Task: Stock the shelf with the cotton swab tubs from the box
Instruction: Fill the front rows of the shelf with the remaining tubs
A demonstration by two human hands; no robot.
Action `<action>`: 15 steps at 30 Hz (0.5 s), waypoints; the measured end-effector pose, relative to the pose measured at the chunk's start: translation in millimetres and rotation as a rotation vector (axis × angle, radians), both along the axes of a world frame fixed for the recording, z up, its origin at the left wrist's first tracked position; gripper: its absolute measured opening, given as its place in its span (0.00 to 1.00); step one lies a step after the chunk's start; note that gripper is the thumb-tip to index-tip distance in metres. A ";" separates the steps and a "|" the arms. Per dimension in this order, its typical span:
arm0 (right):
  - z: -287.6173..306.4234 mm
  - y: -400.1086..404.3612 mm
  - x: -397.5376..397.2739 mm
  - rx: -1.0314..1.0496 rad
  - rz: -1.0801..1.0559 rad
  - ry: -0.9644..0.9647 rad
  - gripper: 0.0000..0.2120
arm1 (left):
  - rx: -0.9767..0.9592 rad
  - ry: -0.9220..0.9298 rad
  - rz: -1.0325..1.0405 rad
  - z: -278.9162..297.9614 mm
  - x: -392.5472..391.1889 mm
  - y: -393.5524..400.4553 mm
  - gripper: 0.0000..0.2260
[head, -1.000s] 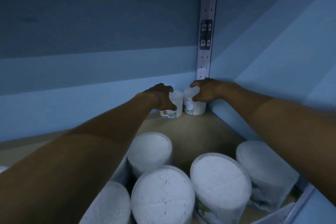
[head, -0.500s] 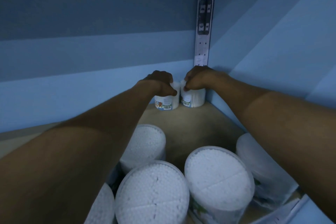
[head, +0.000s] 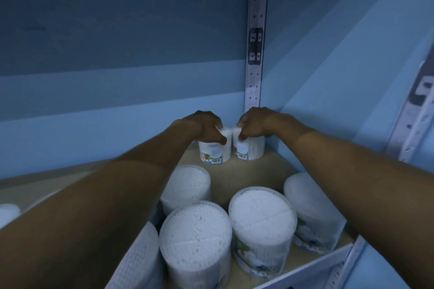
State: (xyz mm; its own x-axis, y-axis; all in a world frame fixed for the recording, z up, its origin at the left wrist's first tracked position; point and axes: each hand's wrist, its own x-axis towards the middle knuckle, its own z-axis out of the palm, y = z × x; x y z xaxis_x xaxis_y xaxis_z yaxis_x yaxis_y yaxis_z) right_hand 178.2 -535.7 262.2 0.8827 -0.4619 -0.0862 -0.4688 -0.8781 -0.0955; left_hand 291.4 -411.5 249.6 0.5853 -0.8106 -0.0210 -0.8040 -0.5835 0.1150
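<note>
Two cotton swab tubs stand upright, side by side and touching or nearly so, at centre frame in the back right corner of the shelf (head: 246,171). Left tub (head: 212,153), right tub (head: 250,150); barcode labels face the viewer.

Left hand (head: 202,124) is curled over the top of the left tub, thumb down its front. Right hand (head: 254,124) is clamped the same way on the right tub's top edge. Both grips are closed round the tubs.

Handling, as a guess: clear rigid plastic, packed with swabs, so light and stiff. The smooth walls may slip and the lid could pop if lifted by the lid alone. Best held round the upper wall, fingers spread.

Lower frame: more tubs (head: 195,237) stand upright, close together, white tops showing. A perforated upright (head: 256,30) runs up the corner; blue back panel (head: 117,30) behind.
</note>
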 end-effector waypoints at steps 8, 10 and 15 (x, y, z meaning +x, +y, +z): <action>8.3 12.4 -22.5 0.054 -0.031 0.043 0.29 | 0.018 0.035 -0.001 0.2 -20.8 14.8 0.26; 13.2 13.2 -24.0 0.048 -0.034 0.096 0.30 | 0.062 0.039 0.002 1.3 -26.2 15.8 0.28; 24.1 7.1 -21.5 0.041 -0.130 0.072 0.37 | 0.152 0.038 0.015 15.2 -28.3 9.8 0.37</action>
State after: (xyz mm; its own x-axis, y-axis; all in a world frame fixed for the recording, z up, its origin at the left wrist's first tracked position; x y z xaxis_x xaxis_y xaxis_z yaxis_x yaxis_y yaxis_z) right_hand 156.7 -528.6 286.3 0.8066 -0.5666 -0.1687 -0.5852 -0.8057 -0.0921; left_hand 263.1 -401.7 264.8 0.5937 -0.7875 -0.1654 -0.7918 -0.6084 0.0545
